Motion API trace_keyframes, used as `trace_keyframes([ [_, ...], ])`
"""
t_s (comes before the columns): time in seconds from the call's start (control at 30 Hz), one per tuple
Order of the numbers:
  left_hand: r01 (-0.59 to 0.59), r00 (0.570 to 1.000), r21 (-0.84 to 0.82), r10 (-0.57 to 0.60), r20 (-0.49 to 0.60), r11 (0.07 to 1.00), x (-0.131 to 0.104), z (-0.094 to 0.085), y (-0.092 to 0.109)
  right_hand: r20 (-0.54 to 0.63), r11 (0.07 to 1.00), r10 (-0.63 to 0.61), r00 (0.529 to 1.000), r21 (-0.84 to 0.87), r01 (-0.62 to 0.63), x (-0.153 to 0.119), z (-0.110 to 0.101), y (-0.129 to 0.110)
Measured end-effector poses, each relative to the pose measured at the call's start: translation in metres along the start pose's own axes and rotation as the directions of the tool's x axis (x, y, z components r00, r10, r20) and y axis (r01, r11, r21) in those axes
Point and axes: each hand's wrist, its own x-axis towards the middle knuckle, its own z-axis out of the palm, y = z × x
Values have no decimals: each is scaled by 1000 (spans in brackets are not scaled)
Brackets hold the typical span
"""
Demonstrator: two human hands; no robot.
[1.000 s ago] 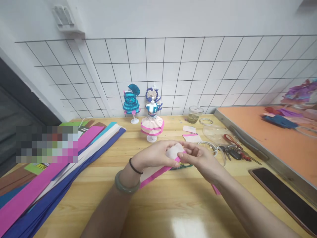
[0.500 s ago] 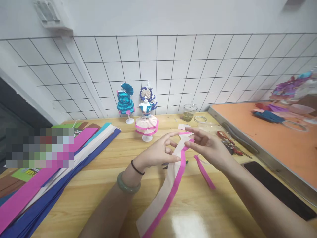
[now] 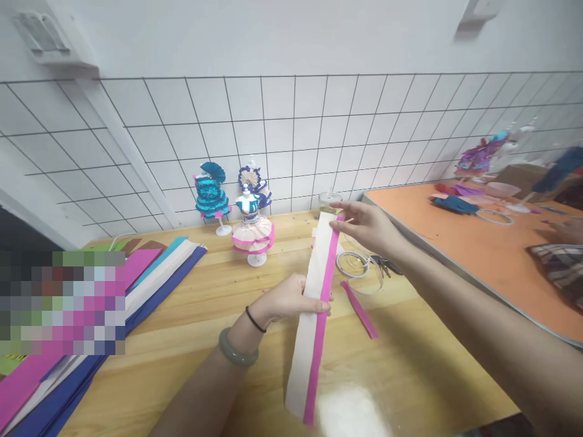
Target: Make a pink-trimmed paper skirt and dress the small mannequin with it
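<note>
A long pale paper strip with a pink edge is stretched between my hands above the wooden table. My left hand pinches it near its middle, thumb on top and fingers behind. At its far upper end, my right hand grips the strip between thumb and fingers. On the table to the right lies a narrow pink strip. Beyond my left hand stands a small dress form with a pale, pink-edged skirt.
Folded coloured papers lie at the left. A teal paper dress stands at the back. Tape rings and scissors sit at the right, beside an orange table where part of another person's hand shows.
The view has shifted rightward. My right hand has moved up and away from my left, and the strip between them is now straighter and pulled taut.
</note>
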Motion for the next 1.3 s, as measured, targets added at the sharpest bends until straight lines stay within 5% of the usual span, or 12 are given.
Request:
trace_keyframes([
  [0.53,202,979,-163,-198,42,966,11,3,-26,-17,919,-185,983,-357,167,95,-6,51],
  [0.83,218,973,-121,-205,110,968,17,-6,-38,-26,946,-113,993,-308,100,146,36,83],
  [0.93,245,969,-152,-240,53,957,19,-10,-42,-4,950,-92,996,-299,87,157,54,87],
  [1.1,268,945,-334,-313,-90,904,22,-20,-46,71,948,-85,994,-302,103,157,77,90],
  [1.3,253,928,-450,-346,-137,856,27,-27,-53,102,942,-97,990,-313,125,100,81,104],
])
